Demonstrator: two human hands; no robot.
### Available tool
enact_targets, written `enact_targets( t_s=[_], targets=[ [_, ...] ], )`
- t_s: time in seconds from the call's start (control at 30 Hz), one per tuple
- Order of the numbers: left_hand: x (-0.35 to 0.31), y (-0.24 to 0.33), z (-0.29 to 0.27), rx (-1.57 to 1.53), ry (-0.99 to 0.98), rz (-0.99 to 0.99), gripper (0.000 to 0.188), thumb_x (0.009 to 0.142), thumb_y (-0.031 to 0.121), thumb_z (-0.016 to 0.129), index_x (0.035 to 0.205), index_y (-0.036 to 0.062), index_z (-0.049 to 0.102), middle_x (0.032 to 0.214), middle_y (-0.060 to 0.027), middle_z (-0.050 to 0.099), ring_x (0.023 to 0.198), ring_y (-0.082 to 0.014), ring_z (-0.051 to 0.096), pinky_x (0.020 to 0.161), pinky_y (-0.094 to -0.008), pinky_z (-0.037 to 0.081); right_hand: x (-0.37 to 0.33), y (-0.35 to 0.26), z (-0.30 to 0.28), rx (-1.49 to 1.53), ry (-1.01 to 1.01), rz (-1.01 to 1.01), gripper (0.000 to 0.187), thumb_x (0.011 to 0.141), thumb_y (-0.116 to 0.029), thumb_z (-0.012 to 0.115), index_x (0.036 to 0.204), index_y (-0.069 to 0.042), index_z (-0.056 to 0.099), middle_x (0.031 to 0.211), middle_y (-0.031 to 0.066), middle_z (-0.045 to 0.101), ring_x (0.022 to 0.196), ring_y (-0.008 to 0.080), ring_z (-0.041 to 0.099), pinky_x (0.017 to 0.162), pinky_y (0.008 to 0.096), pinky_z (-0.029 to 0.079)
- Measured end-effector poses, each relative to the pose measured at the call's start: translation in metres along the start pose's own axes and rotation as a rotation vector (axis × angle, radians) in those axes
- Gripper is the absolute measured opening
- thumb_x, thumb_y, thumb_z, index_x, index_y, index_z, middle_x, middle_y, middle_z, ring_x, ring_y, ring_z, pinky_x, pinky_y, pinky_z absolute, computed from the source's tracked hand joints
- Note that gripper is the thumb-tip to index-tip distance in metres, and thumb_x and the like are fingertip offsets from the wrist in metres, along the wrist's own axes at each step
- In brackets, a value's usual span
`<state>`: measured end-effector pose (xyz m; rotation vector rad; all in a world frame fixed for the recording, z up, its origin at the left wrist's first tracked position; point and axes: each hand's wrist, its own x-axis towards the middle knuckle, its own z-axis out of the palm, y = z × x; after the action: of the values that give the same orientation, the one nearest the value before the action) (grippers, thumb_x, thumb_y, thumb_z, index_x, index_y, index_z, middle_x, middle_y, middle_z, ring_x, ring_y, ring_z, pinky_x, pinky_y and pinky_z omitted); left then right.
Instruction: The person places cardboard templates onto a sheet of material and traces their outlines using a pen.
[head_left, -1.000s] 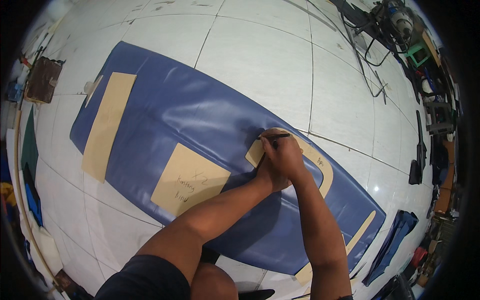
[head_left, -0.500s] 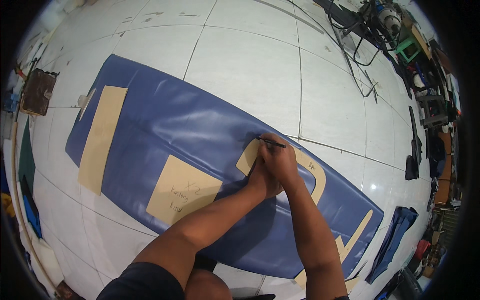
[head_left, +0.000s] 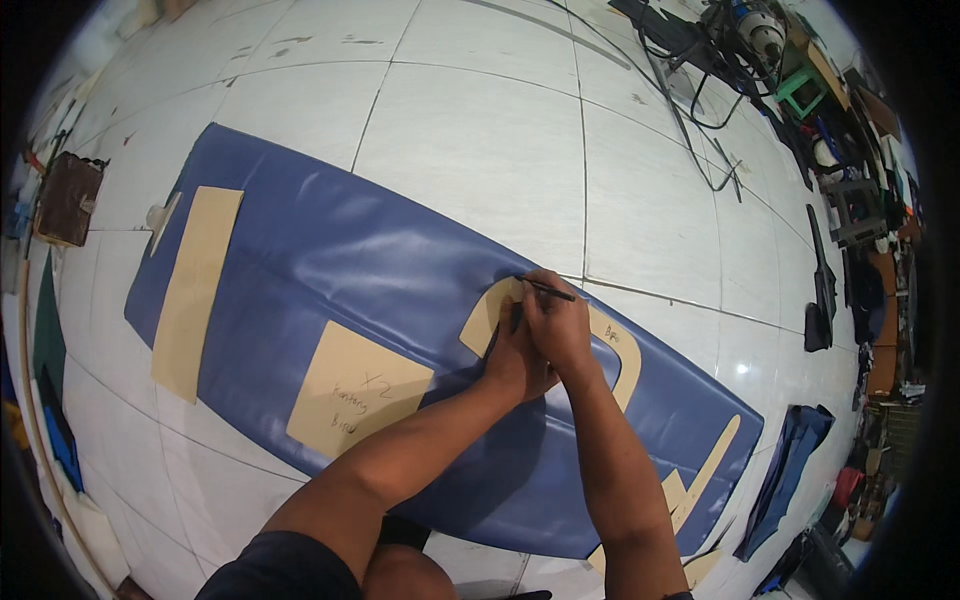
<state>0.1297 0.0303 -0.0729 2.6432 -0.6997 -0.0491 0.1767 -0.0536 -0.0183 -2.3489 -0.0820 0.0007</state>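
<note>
Black pen (head_left: 552, 292) clamped in the fingers of the right hand (head_left: 558, 318) — tip by the edge of the curved beige template (head_left: 482, 322) under them. Left hand (head_left: 515, 358) beside it; can't tell its fingers' state. Blue sheet (head_left: 370, 240) underneath — square beige piece (head_left: 355, 388) left of the fingers.

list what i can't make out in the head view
In the head view:
Curved tan template: middle hidden under the left hand and right hand.
Black pen: tip contact, too small to judge.
Lower-right tan pieces: partly behind the right forearm.
Right-rim clutter: too dark, blurred.
</note>
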Motion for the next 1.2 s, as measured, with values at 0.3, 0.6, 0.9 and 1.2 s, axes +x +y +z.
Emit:
enact_targets(
  t_s=[0.3, 0.6, 0.9, 1.2],
  targets=[
    [0.003, 0.005, -0.018, -0.076, -0.141, -0.041, 0.082, 0.097, 0.051, 0.053, 0.161, 0.0051, 0.027, 0.167, -0.0188, 0.027, 0.156, -0.0405, 0.016, 0.124, -0.0661, 0.009, -0.004, 0.014, 0.0, 0.045, 0.08, 0.079, 0.022, 0.092, -0.015, 0.068, 0.111, -0.005, 0.07, 0.106, 0.0179, 0.073, 0.1, 0.0401, 0.069, 0.086, 0.0465, 0.056],
    [-0.001, 0.002, -0.011, -0.056, -0.109, -0.054, 0.086, 0.096, 0.055, 0.055, 0.163, 0.0086, 0.026, 0.168, -0.019, 0.025, 0.157, -0.0409, 0.013, 0.122, -0.0691, 0.007, -0.011, 0.006, -0.008, -0.037, 0.185, 0.064, 0.02, 0.094, -0.016, 0.07, 0.111, -0.004, 0.071, 0.101, 0.0183, 0.075, 0.093, 0.0363, 0.074, 0.08, 0.0413, 0.058],
    [0.001, 0.004, -0.01, 0.033, -0.183, -0.034, 0.083, 0.097, 0.052, 0.055, 0.162, 0.0089, 0.027, 0.167, -0.02, 0.026, 0.156, -0.0431, 0.016, 0.121, -0.0707, 0.007, -0.012, 0.018, -0.011, 0.029, 0.183, -0.002, 0.02, 0.094, -0.015, 0.069, 0.11, -0.004, 0.071, 0.101, 0.0194, 0.075, 0.093, 0.0388, 0.073, 0.08, 0.0428, 0.058],
    [0.005, 0.007, -0.025, 0.066, -0.238, -0.014, 0.082, 0.096, 0.056, 0.054, 0.163, 0.0133, 0.031, 0.167, -0.017, 0.027, 0.156, -0.0424, 0.015, 0.119, -0.0737, 0.006, -0.033, 0.039, -0.025, -0.03, 0.306, 0.127, 0.019, 0.095, -0.014, 0.069, 0.111, -0.004, 0.07, 0.104, 0.0188, 0.075, 0.097, 0.036, 0.074, 0.083, 0.0411, 0.058]
  ],
)
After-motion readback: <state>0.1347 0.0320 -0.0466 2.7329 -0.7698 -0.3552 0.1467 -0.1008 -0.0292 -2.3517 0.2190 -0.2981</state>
